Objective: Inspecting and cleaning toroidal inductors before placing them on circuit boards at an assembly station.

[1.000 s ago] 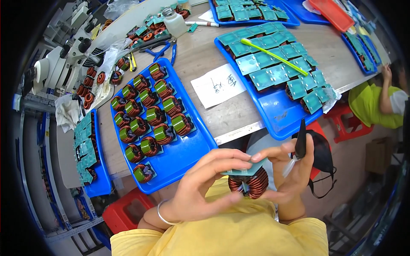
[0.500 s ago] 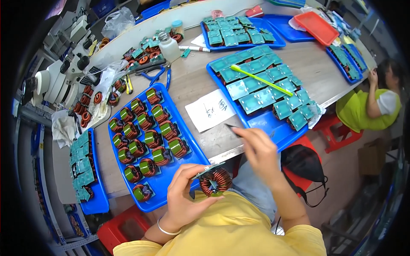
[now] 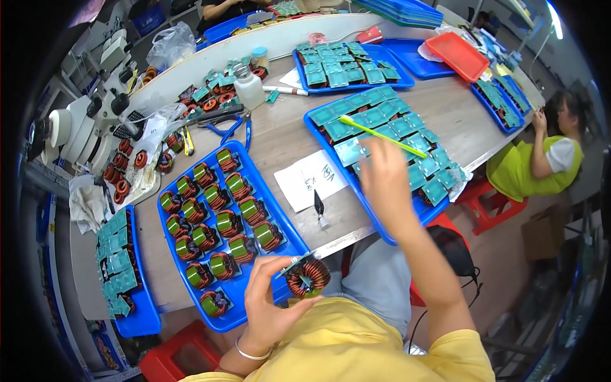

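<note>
The left hand grips a copper-wound coil with a small green board on it, between thumb and fingers, near the lower edge of a blue tray holding rows of green-banded coils; the right hand, blurred, is over another blue tray packed with board-topped parts, close to a yellow-green stick, though contact cannot be made out; a black-tipped tool lies on the table beside a handwritten paper, while blue-handled pliers rest beyond the first tray and a person in yellow-green sits at the right
</note>
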